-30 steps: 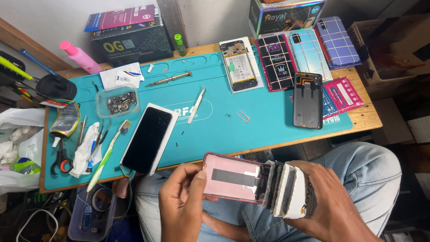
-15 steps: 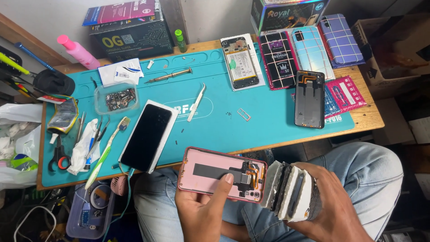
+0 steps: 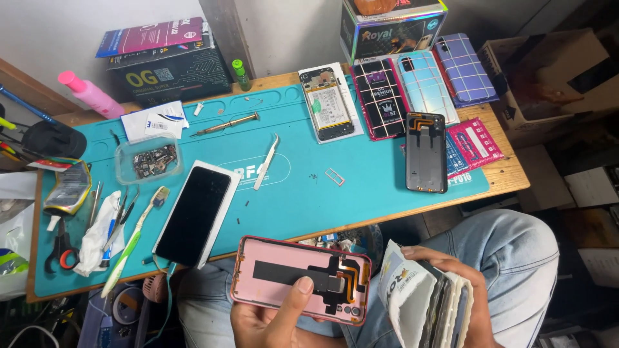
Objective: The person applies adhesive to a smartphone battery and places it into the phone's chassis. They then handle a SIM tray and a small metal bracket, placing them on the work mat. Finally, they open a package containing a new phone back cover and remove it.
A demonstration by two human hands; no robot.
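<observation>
My left hand [image 3: 274, 319] holds a pink phone screen panel [image 3: 284, 274] with its back side up, black flex strip showing, thumb resting on it. My right hand [image 3: 461, 283] grips a stack of several screen panels and packets [image 3: 422, 309] on edge over my lap. Both hands sit below the table's front edge. On the teal work mat [image 3: 290, 193] lies a black-screened phone [image 3: 193, 216], white tweezers [image 3: 265, 161], a small SIM tray [image 3: 334, 176] and a black back cover [image 3: 426, 151].
An opened phone with battery showing [image 3: 329, 103], packaged screens [image 3: 425, 84], a screwdriver [image 3: 225, 124], a clear tub of small parts [image 3: 148, 161], a toothbrush [image 3: 132, 241], scissors [image 3: 59, 248], boxes [image 3: 164, 58] and a pink bottle [image 3: 90, 93] crowd the table. A cardboard box [image 3: 554, 77] stands at right.
My left hand has drawn the pink panel out of the stack and moved it left and down, apart from the stack in my right hand.
</observation>
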